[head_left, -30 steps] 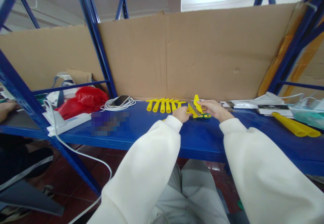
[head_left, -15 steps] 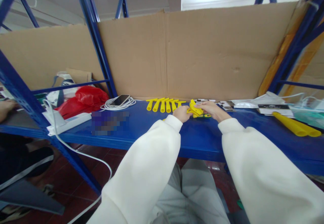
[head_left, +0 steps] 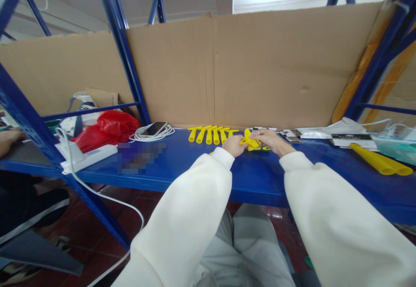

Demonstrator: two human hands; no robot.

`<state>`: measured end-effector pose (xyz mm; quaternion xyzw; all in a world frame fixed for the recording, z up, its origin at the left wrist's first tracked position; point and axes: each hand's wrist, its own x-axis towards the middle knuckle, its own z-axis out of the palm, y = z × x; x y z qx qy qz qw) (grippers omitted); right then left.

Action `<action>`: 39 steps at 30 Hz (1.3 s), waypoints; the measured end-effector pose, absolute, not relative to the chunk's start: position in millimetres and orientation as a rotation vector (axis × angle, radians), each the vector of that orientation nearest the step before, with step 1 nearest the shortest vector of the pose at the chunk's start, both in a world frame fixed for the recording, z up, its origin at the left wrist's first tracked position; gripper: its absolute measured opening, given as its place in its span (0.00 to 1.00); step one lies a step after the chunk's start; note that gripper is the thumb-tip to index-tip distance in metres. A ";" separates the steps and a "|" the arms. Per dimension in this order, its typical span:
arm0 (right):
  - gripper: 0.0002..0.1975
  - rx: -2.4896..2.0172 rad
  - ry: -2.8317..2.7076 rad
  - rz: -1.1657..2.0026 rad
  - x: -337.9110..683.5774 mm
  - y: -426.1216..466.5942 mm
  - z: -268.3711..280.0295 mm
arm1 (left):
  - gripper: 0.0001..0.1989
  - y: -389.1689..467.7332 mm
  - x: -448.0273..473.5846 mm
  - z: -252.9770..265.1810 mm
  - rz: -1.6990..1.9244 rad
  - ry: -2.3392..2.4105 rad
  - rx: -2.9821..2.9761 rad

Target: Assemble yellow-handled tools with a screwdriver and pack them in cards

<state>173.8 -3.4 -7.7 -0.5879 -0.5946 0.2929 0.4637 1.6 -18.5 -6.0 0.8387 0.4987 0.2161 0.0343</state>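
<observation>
My left hand (head_left: 235, 146) and my right hand (head_left: 271, 140) meet over the blue shelf top. Between them is a yellow plastic piece (head_left: 248, 136), its exact shape partly covered by my fingers. The left fingers are closed on its near left side, and the right thumb and fingers pinch it from the right. Just below it, a yellow tool part with dark green patches (head_left: 264, 148) shows under the right fingers; whether it is joined to the piece I cannot tell. Left of my hands stands a row of several yellow tapered tubes (head_left: 208, 135) with pointed tips.
Two longer yellow cones (head_left: 378, 160) lie at the right. A phone (head_left: 155, 128) rests on a coiled white cable (head_left: 136, 137). Further left are a white power strip (head_left: 92, 155) and a red bag (head_left: 108, 127). Cardboard (head_left: 260, 70) walls the back. Another person's hand (head_left: 9, 142) shows far left.
The yellow piece between my hands has turned slightly, and more of the green-patched part below it shows. Both hands stay nearly in place.
</observation>
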 end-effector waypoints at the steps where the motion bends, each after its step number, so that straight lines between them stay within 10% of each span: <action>1: 0.18 -1.448 -1.456 0.713 172.8 -4.7 -6.7 | 0.18 -18.9 1.7 -5.9 0.671 1.536 2.577; 18: 0.14 -1.463 -1.181 0.469 190.0 6.5 -7.6 | 0.29 -18.8 -1.5 -6.6 0.731 1.433 2.606; 25: 0.10 -1.879 -1.295 -0.046 236.2 9.7 -11.3 | 0.22 -17.7 -3.7 -8.3 0.636 1.263 2.748; 39: 0.08 -2.188 -1.622 -0.023 240.9 5.0 -15.3 | 0.19 -17.9 -0.8 -8.3 0.657 1.269 2.649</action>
